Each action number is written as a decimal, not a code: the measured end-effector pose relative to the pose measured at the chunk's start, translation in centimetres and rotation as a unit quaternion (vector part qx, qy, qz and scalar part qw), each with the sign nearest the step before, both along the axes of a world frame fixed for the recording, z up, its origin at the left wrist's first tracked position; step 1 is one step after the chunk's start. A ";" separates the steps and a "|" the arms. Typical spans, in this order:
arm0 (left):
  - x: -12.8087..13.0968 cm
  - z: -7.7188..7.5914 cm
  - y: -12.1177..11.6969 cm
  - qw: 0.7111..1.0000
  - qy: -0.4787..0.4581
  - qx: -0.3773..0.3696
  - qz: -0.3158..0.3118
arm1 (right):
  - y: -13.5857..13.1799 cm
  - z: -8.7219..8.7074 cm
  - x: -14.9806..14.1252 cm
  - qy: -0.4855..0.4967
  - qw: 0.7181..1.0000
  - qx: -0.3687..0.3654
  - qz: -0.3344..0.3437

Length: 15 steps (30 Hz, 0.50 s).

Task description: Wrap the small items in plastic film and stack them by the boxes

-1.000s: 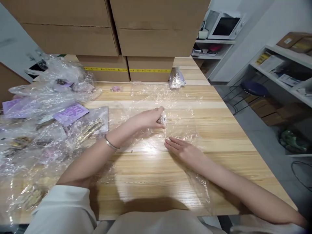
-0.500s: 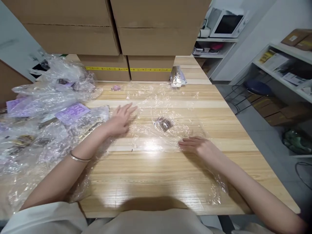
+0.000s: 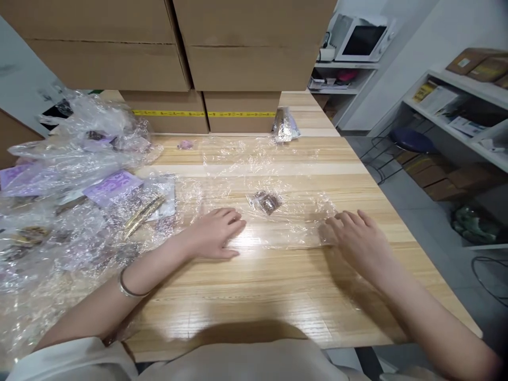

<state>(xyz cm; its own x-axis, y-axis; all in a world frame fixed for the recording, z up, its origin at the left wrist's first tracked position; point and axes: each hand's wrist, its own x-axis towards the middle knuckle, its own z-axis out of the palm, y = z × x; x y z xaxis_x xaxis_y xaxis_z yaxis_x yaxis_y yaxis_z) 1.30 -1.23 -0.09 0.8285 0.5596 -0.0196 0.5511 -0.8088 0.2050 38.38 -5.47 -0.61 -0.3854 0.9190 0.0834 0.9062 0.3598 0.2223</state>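
Film (image 3: pixel 293 212) spread flat mid-table (image 3: pixel 254 296); packet (image 3: pixel 270 202) lies within its outline. Judged: spreading nearly done, no folding yet. Left hand (image 3: pixel 214 233): fingers loosely apart, apparently empty. Right hand (image 3: pixel 359 241): fingers bent at film's right edge; grip cannot be told.

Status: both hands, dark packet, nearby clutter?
Left hand open, palm down, at near left of clear film.
Right hand at film's right edge, grip unclear.
Dark packet amid film, neither hand touching it.
Plastic-wrapped pile crowds left side.

Glossy, crinkled clear plastic sheet (image 3: pixel 293 230); smooth wooden tabletop (image 3: pixel 238 301).
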 end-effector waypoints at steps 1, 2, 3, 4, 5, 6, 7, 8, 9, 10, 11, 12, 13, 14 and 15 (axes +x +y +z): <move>0.2 -0.2 -0.2 1.000 0.003 0.005 0.013 | 0.5 0.5 0.6 0.027 0.999 -0.037 -0.015; 0.1 -0.4 -0.1 1.000 0.004 0.006 0.028 | 1.2 1.0 1.1 0.068 0.994 -0.080 -0.029; -0.1 -0.5 0.1 0.999 -0.001 -0.003 0.043 | 1.9 1.5 1.5 0.119 0.984 -0.122 -0.041; -0.5 -0.5 0.4 0.998 -0.014 -0.029 0.059 | 2.7 2.1 1.9 0.179 0.970 -0.157 -0.050; -1.0 -0.3 0.8 0.994 -0.036 -0.069 0.078 | 3.6 2.5 2.2 0.245 0.951 -0.183 -0.056; -1.6 -0.2 1.3 0.985 -0.068 -0.121 0.103 | 4.4 2.8 2.4 0.312 0.926 -0.202 -0.059; -2.2 0.0 1.7 0.969 -0.108 -0.175 0.134 | 5.3 2.9 2.6 0.374 0.899 -0.218 -0.066; -2.8 0.1 2.2 0.948 -0.154 -0.221 0.169 | 6.1 2.9 2.8 0.423 0.871 -0.237 -0.076; -3.2 0.1 2.6 0.924 -0.199 -0.254 0.203 | 6.8 2.8 3.0 0.455 0.847 -0.263 -0.087; -3.6 0.0 3.0 0.902 -0.245 -0.271 0.232 | 7.6 2.5 3.2 0.469 0.827 -0.294 -0.095; -3.8 -0.2 3.4 0.882 -0.286 -0.274 0.255 | 8.3 2.2 3.4 0.470 0.816 -0.322 -0.100; -3.9 -0.4 3.7 0.865 -0.322 -0.268 0.276 | 9.1 1.8 3.7 0.463 0.811 -0.342 -0.103; -3.9 -0.8 4.0 0.848 -0.353 -0.260 0.296 | 9.9 1.5 4.2 0.454 0.811 -0.355 -0.103; -3.7 -1.1 4.2 0.830 -0.379 -0.257 0.318 | 10.7 1.3 4.6 0.447 0.811 -0.363 -0.101; -3.5 -1.5 4.4 0.810 -0.402 -0.261 0.339 | 11.5 1.0 5.1 0.442 0.810 -0.372 -0.099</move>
<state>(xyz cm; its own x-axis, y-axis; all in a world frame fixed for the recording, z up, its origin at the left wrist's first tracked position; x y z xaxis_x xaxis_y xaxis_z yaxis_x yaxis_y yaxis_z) -2.25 3.20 -1.54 0.1967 0.9804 -0.0070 0.3517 -0.0639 0.9339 43.52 6.02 0.42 -0.3168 0.8781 -0.3587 0.6493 -0.0749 -0.7568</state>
